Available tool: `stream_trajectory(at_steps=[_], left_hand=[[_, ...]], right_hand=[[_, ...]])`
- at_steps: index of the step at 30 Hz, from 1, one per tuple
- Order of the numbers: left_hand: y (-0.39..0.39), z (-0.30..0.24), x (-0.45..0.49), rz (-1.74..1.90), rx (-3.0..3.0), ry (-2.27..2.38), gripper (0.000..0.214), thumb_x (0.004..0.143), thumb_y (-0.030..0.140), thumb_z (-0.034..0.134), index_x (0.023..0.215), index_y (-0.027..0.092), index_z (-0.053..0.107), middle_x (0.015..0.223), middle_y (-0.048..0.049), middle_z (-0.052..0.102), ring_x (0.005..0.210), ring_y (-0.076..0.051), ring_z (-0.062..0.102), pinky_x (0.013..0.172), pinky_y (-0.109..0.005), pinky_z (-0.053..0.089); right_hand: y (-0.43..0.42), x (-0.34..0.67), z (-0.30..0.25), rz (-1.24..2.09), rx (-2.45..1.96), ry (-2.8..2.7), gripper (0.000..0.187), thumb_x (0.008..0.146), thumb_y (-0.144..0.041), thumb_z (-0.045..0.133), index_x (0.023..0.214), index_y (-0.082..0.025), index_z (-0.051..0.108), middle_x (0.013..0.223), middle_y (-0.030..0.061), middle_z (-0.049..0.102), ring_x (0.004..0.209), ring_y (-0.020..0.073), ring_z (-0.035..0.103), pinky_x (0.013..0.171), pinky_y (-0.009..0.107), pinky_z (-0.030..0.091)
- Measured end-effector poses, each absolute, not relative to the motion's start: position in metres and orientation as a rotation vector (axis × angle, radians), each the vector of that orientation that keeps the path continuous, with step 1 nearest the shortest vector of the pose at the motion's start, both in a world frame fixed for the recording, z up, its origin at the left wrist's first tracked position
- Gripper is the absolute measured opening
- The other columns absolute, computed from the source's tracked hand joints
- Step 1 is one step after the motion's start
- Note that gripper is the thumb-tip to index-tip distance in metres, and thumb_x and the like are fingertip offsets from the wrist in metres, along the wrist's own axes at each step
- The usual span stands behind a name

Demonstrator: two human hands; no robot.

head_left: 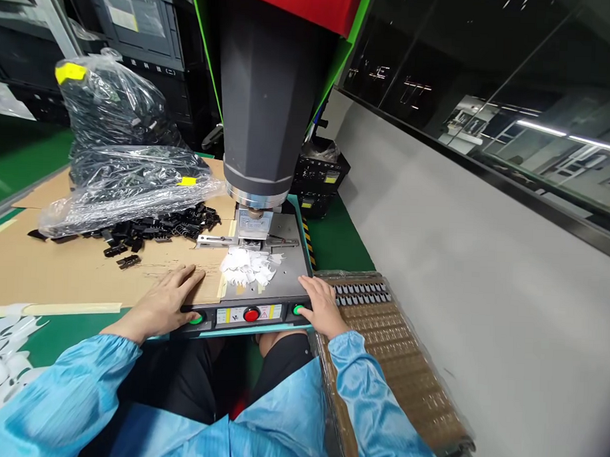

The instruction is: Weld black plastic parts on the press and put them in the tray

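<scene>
Left hand (166, 298), right hand (325, 306) open, holding nothing; thumbs at left green button (197, 319), right green button (297, 309): apparently press-actuation step. White pieces (248, 266) lie before press head (262, 107); next move calls for hands clear.

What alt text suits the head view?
A person's left hand and right hand each touch a green button on a machine, a red button between. White pieces lie on its bed; loose black parts lie on cardboard at left.
</scene>
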State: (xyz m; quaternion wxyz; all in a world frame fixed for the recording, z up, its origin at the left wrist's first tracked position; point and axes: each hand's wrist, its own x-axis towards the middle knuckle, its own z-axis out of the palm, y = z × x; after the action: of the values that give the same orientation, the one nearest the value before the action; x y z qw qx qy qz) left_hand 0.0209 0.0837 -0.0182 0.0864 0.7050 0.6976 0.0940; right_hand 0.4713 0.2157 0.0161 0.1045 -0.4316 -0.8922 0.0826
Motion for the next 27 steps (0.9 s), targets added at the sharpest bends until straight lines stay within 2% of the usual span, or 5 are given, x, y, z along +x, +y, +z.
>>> stream_trajectory(at_steps=[4,8,16,22,27], left_hand=[[0.082,-0.020,0.025,0.272,2.144,2.085,0.104,0.077,0.056,0.078,0.167,0.018,0.040,0.175,-0.0202,0.034,0.162,-0.042,0.029,0.133,-0.056,0.027],[0.079,-0.022,0.030,0.341,2.144,2.089,0.110,0.079,0.070,0.074,0.168,0.017,0.038,0.175,-0.0212,0.033,0.163,-0.043,0.028,0.135,-0.058,0.022],[0.077,-0.025,0.036,0.412,2.135,2.130,0.106,0.085,0.081,0.063,0.166,0.016,0.042,0.174,-0.0202,0.036,0.161,-0.043,0.032,0.134,-0.059,0.023],[0.076,-0.030,0.035,0.512,2.146,2.126,0.103,0.085,0.079,0.066,0.165,0.019,0.043,0.172,-0.0199,0.039,0.161,-0.044,0.032,0.134,-0.061,0.023],[0.076,-0.030,0.036,0.510,2.157,2.124,0.101,0.087,0.078,0.064,0.164,0.017,0.044,0.171,-0.0208,0.039,0.160,-0.045,0.033,0.133,-0.062,0.023]], right_hand=[[0.224,0.450,0.022,0.305,-1.244,-2.520,0.058,0.099,-0.033,0.069,0.156,-0.027,0.058,0.156,0.0116,0.060,0.149,0.0322,0.045,0.123,0.052,0.037],[0.249,0.402,0.027,0.271,-1.188,-2.410,0.040,0.106,-0.029,0.057,0.145,-0.023,0.066,0.147,0.0118,0.066,0.141,0.0280,0.050,0.117,0.046,0.041],[0.291,0.328,0.019,0.337,-1.170,-2.367,0.017,0.099,-0.020,0.067,0.110,-0.026,0.079,0.139,0.0072,0.068,0.133,0.0295,0.050,0.108,0.046,0.041],[0.289,0.326,0.013,0.309,-1.096,-2.423,0.019,0.094,-0.021,0.076,0.113,-0.027,0.078,0.139,0.0072,0.067,0.135,0.0309,0.048,0.110,0.049,0.040],[0.291,0.324,0.012,0.227,-1.078,-2.457,0.012,0.096,-0.020,0.074,0.107,-0.025,0.077,0.136,0.0083,0.068,0.134,0.0304,0.048,0.109,0.049,0.040]])
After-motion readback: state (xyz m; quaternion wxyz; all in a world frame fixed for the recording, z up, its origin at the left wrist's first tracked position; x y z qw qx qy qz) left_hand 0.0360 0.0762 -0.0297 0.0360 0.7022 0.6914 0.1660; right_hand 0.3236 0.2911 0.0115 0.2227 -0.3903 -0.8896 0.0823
